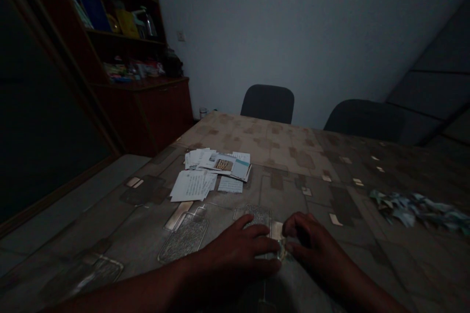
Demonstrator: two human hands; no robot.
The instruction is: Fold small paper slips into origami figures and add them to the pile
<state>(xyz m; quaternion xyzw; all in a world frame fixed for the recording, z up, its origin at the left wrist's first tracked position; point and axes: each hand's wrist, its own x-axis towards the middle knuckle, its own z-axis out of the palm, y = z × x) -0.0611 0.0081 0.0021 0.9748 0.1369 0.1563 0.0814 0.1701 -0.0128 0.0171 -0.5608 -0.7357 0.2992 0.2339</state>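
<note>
My left hand (244, 252) lies palm down on the patterned tablecloth (235, 225), its fingers apart and reaching right. Close beside its fingertips, my right hand (310, 239) is curled, thumb and forefinger drawn together. Between the two hands shows a small shiny scrap (282, 250), pale with a yellowish tint; its kind is too small and dark to tell. It appears to touch the right fingertips. Beyond my left hand lies a loose pile of printed paper cards (211, 172), one with a photo on top.
At the right, a heap of crumpled or folded pale paper pieces (418, 210) lies on the table. Two dark chairs (268, 102) stand at the far side by the wall. A reddish wooden cabinet (161, 112) with filled shelves rises at the left. The room is dim.
</note>
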